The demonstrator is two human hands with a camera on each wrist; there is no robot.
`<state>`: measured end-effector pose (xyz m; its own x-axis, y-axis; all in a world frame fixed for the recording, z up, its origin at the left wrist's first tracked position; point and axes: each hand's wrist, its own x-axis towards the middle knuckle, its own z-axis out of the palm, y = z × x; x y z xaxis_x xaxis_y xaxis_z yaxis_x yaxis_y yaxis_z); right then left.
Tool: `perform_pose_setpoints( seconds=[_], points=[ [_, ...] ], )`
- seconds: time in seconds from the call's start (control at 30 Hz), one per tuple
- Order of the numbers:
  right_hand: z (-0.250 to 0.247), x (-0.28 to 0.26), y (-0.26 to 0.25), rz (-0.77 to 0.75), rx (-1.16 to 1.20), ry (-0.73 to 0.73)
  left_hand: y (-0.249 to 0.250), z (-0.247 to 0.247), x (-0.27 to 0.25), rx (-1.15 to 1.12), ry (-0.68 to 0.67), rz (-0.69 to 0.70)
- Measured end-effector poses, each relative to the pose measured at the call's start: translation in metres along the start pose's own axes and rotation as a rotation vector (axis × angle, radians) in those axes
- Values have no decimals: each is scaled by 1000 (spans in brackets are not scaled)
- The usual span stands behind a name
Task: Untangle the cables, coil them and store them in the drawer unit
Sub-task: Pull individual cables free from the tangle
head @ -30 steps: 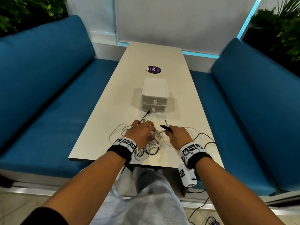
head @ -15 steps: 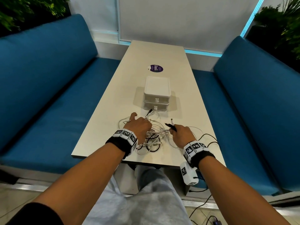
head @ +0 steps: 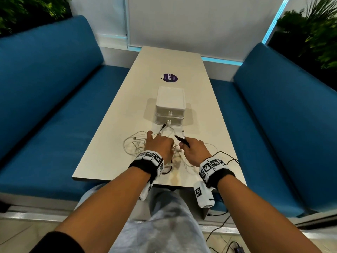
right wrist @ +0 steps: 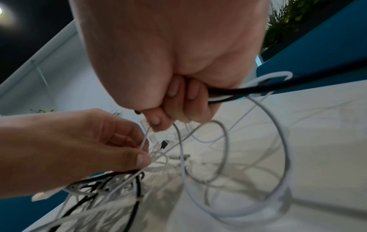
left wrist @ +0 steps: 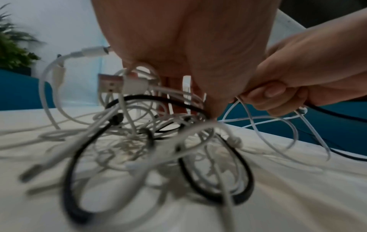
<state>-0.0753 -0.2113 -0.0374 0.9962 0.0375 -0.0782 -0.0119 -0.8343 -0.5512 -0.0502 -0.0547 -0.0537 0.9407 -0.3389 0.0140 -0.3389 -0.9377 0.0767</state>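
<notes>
Lying under both hands [head: 160, 146] (tangled): cables [left wrist: 139, 141]

Booth seating nook, café or lounge type rather than a home. Two long blue upholstered benches [head: 45, 99] face each other across a narrow pale laminate surface [head: 169, 59]. A round purple branded sticker [head: 170, 77] is stuck on the surface, wording partly legible. White wall panel [head: 200, 21] at the far end, edged by a cyan light strip [head: 221, 61]. Leafy green planters [head: 310, 31] stand behind both bench backs. Tiled floor below, with a dark power lead [head: 217, 229] trailing across it.
</notes>
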Motion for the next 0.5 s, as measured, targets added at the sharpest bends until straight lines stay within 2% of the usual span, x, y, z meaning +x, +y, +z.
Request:
perform_pose_setpoints(
  seconds=[0.23,0.37,0.5],
  points=[
    [-1,5,8,68,-18,16,-7,3,-7,116,-86,107],
    [-5,7,12,74,-78,3,-15,11,-10,97,-103,147],
    [-2,7,13,76,-106,-11,-14,16,-14,33,15,117]
  ],
)
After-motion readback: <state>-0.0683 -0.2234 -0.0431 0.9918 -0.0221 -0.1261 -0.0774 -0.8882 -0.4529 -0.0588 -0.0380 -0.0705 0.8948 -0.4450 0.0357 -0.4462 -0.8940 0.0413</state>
